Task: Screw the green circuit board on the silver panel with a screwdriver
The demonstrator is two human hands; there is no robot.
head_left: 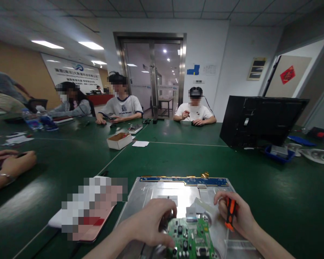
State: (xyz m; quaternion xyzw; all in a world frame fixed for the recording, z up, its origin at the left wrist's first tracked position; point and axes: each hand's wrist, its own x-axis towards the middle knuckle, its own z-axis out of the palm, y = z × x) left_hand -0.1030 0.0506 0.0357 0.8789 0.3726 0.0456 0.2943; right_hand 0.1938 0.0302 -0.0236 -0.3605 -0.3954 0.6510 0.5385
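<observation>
My left hand (153, 221) grips the left edge of a green circuit board (189, 233), thumb and fingers closed on it. The board sits over a silver metal panel (140, 201), and its lower end runs out of the picture. Along the panel's far edge runs a narrow blue circuit strip (183, 180). My right hand (239, 214) is closed around a screwdriver with an orange and black handle (230, 214), to the right of the board and above the panel. The screwdriver's tip cannot be made out. A pale strip (206, 207) lies between the board and my right hand.
Left of the panel lies a pink phone-like slab (102, 216), partly pixelated, beside a white object (55, 217). Farther off are a small open box (119, 140), a black monitor (261, 120) and a blue tray (279, 154). Another person's hands (18, 162) rest at the left; several people sit around the green table.
</observation>
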